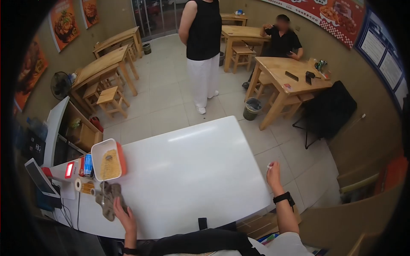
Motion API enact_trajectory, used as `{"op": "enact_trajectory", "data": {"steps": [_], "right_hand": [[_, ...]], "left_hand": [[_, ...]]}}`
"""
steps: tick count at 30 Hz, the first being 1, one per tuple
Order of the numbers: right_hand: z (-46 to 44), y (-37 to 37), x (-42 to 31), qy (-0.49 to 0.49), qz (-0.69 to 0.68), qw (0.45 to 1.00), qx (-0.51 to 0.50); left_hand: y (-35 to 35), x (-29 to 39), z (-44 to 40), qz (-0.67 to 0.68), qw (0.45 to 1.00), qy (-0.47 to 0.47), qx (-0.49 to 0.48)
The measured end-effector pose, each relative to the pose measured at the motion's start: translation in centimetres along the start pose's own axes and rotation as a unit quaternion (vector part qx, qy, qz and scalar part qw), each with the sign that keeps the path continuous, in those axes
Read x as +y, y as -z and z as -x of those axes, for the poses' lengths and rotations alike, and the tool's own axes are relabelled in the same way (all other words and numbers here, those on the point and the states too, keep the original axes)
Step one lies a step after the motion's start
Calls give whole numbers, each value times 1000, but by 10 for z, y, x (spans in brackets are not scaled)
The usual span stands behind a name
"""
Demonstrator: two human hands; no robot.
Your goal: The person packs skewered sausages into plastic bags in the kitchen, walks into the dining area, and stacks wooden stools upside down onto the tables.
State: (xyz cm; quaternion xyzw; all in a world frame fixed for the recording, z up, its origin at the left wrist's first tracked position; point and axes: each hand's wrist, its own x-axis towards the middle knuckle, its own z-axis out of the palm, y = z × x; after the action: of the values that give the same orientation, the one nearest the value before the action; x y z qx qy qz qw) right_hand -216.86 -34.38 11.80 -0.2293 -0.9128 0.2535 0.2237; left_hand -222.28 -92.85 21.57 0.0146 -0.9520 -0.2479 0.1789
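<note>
My left hand (124, 216) is open at the counter's lower left, its fingertips against or just over the right side of a crumpled grey-brown cloth (107, 204). Past the right edge of the white counter (192, 170), my right hand (273, 175) is closed, with something small and whitish at its fingers that is too small to name. A black band is on that wrist. Behind the cloth stands an orange and white container (121, 160) with yellow crumb-like contents. A roll (78, 184) and a bundle of thin sticks (88, 187) lie left of the cloth.
A screen (42, 177), a device with a red lit display (69, 170) and a blue package (88, 165) stand at the counter's left. Beyond the counter a person (203, 55) stands; another person (282, 38) sits by a wooden table (273, 66). A bin (252, 110) is on the floor.
</note>
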Motion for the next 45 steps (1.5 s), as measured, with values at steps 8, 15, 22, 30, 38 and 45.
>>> {"op": "enact_trajectory", "data": {"steps": [8,15,22,30,38,45], "right_hand": [[45,-8,107,-280,-310,895,-158],[74,-28,40,-201,-158,912,-321],[44,-9,112,-81,-56,954,-284],[-37,74,278,-163,-78,944,-277],[-120,94,362,-169,-94,946,-259],[-185,38,324,-14,-206,937,-283]], "left_hand": [[-113,233,50,199,945,-119,-230],[-221,347,5,291,904,-190,-250],[-265,402,9,30,959,-161,-230],[-266,436,14,-60,968,-126,-211],[-266,455,12,-100,971,-108,-190],[-270,461,8,-98,973,-80,-192]]}}
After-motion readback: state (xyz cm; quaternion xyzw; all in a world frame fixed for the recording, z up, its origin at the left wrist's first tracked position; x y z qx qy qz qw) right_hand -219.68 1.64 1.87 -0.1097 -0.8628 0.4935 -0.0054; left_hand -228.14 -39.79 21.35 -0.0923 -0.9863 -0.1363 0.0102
